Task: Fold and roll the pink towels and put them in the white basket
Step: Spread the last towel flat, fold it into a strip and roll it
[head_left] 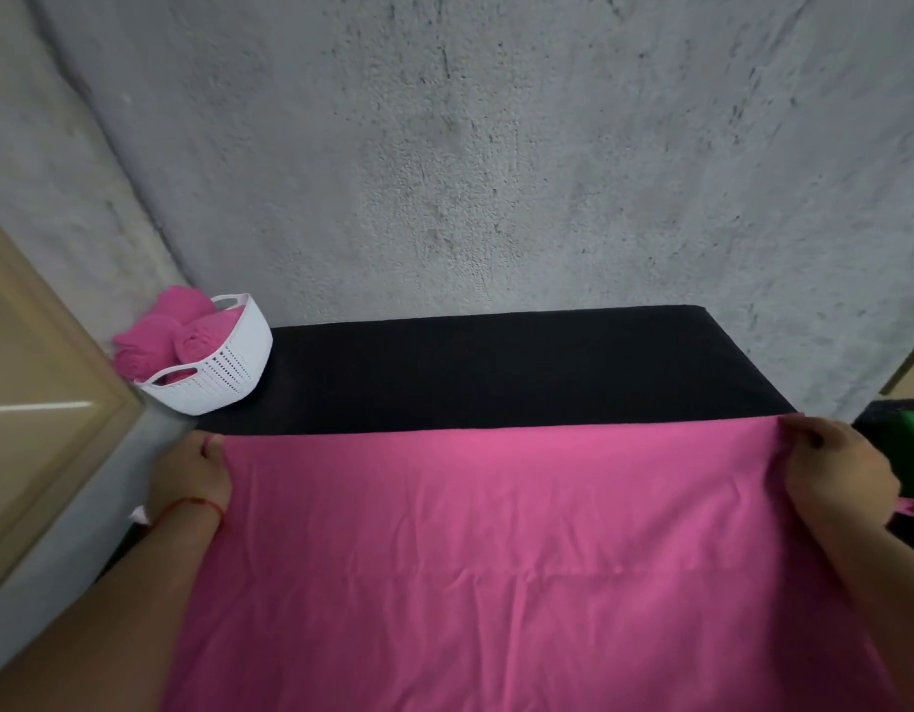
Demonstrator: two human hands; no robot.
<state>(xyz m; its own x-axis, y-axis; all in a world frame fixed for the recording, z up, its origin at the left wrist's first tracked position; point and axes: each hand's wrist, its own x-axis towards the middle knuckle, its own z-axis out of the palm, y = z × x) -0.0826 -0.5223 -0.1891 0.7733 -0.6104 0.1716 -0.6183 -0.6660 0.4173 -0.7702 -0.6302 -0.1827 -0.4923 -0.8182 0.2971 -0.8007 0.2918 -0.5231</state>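
Observation:
A large pink towel (496, 547) lies spread flat over the near half of a black-covered table (496, 372). My left hand (193, 475) pinches the towel's far left corner. My right hand (835, 470) grips its far right corner. The towel's far edge runs straight between both hands. At the table's far left end stands the white basket (223, 372), holding several rolled pink towels (167, 336) that stick out above its rim.
A rough grey concrete wall (496, 172) rises right behind the table. A beige door frame (44, 403) stands at the left. Something green and dark (906, 444) sits past the table's right end.

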